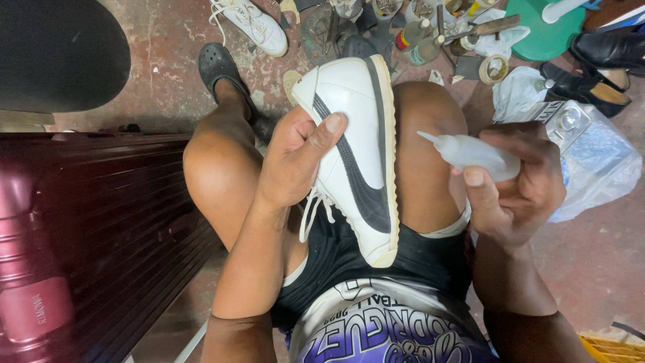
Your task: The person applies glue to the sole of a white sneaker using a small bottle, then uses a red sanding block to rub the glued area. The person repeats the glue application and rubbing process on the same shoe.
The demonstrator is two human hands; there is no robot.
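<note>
White leather sneaker with a black stripe rests on the knee, gripped by the left hand, while the right hand squeezes a small clear plastic glue bottle beside it, so glue might drip on the bare leg.

Smooth white leather is showing on the sneaker, its black stripe glossy; at three o'clock a translucent soft plastic squeeze bottle is gleaming; at eight o'clock dark ridged wood is looking polished; the concrete floor is looking rough
</note>
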